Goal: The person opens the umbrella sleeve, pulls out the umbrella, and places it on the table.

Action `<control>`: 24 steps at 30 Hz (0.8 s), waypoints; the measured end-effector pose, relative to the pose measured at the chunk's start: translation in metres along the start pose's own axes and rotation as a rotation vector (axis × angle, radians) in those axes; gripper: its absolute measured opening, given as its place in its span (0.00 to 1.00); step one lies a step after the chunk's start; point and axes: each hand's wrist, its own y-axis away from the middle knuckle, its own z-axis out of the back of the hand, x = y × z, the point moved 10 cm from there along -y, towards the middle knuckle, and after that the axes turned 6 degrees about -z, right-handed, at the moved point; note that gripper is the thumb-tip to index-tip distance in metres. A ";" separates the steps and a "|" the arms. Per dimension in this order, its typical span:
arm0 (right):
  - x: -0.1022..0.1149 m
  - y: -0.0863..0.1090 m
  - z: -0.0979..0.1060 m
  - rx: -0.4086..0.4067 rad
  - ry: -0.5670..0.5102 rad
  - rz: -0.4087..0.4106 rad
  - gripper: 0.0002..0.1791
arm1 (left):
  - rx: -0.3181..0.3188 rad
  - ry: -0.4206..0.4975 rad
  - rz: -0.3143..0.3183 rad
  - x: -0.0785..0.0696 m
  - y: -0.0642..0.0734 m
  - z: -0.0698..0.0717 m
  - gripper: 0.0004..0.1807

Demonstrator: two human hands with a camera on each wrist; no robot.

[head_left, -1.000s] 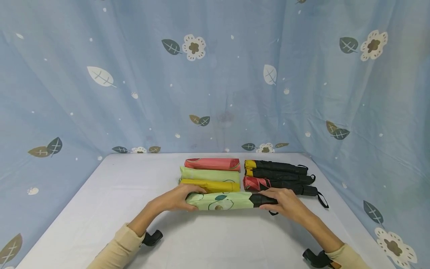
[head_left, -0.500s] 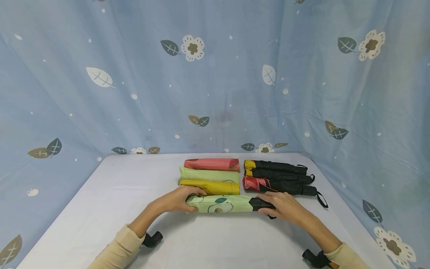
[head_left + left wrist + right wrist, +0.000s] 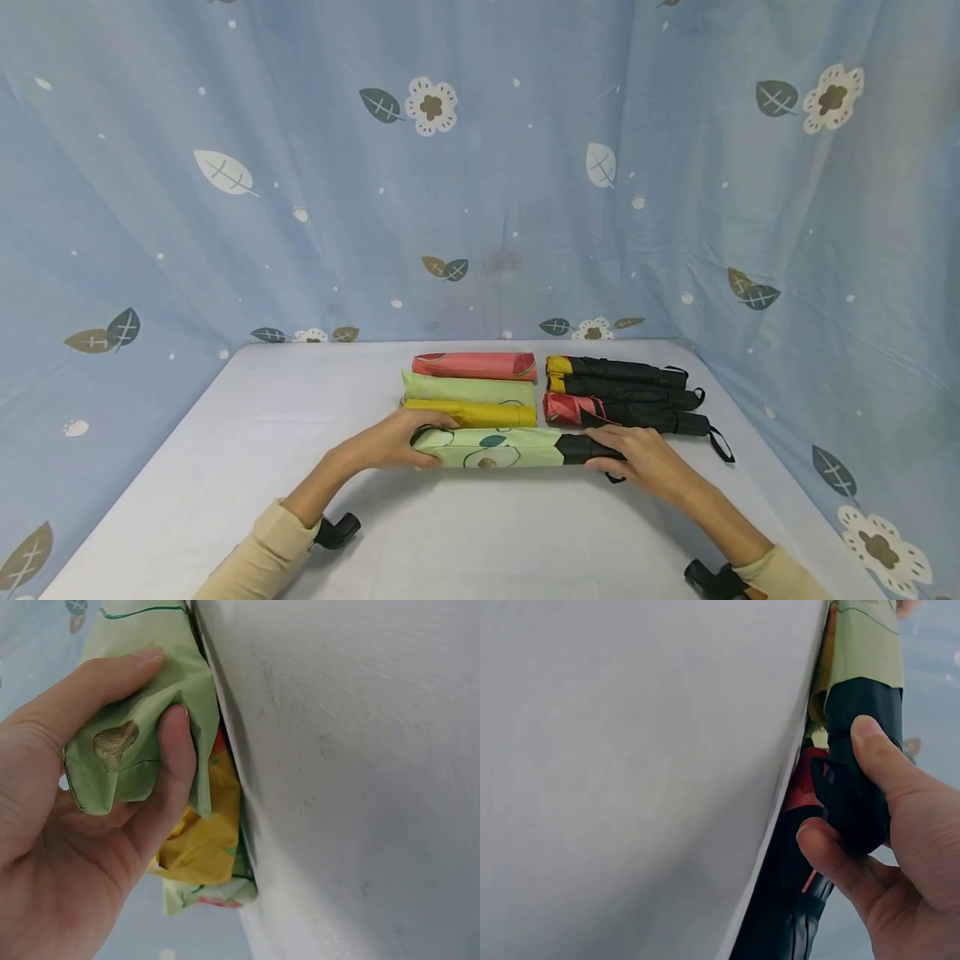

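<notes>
A folded umbrella (image 3: 487,448) with a light green avocado-print cover and a black right end lies crosswise between both hands. My left hand (image 3: 386,442) grips its left end; the left wrist view shows the thumb and a finger on the loose green fabric (image 3: 161,682). At the other end my right hand (image 3: 645,458) holds the black part (image 3: 855,780), thumb on one side and fingers on the other. A small black strap (image 3: 615,477) hangs below it. Just behind lie a yellow sleeve-like roll (image 3: 472,413) and a black folded umbrella with a red end (image 3: 652,419).
Further back on the white table (image 3: 480,533) lie a light green roll (image 3: 472,389) and a red watermelon-print roll (image 3: 468,366). To their right are two black folded umbrellas with yellow ends, one (image 3: 630,372) behind the other (image 3: 630,392). A blue patterned curtain (image 3: 495,208) hangs behind.
The green umbrella dips slightly toward the person half a second ago, then is back a little higher now. The right hand has shifted slightly right; both hands keep their hold.
</notes>
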 end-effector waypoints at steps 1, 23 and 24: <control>-0.001 0.001 0.001 -0.001 -0.008 -0.001 0.26 | 0.002 0.003 -0.002 0.000 0.001 0.000 0.29; -0.036 0.021 0.033 -0.042 0.122 -0.074 0.27 | -0.027 -0.059 0.033 0.002 0.017 0.012 0.31; -0.037 0.022 0.033 -0.040 0.125 -0.079 0.27 | -0.022 -0.054 0.037 0.002 0.018 0.012 0.31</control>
